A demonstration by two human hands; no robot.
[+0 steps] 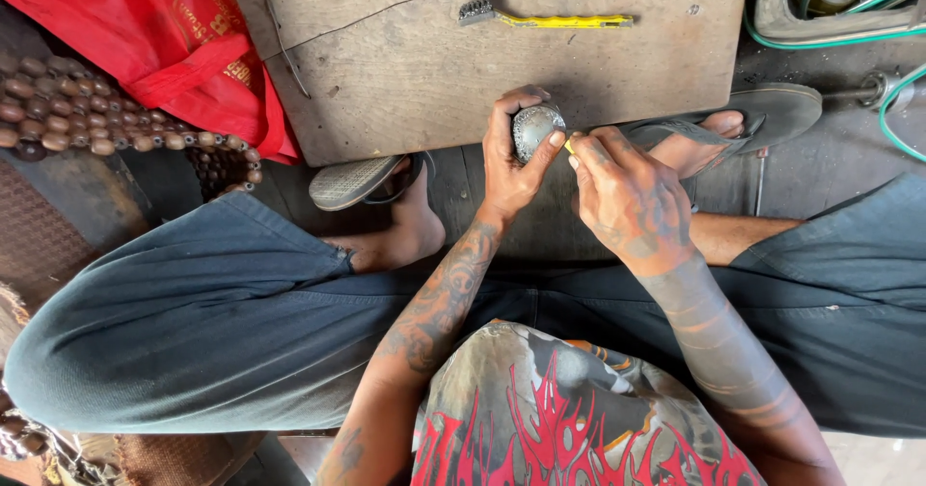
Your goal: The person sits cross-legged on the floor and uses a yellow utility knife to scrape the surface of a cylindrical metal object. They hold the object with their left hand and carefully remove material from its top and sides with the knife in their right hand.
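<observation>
At the centre of the frame, the left hand [509, 158] grips a small round silver metal piece [535, 127] against the wooden board's [405, 71] lower edge. The right hand [627, 197] is closed around a thin yellow-tipped tool [569, 145] touching it. A yellow wire brush [545, 18] lies at the upper centre.

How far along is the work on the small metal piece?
In hand: the left hand braces the round metal piece against the wooden board's edge; the right hand applies a small yellow tool. The piece looks grey and dull; how much remains cannot be told.
</observation>
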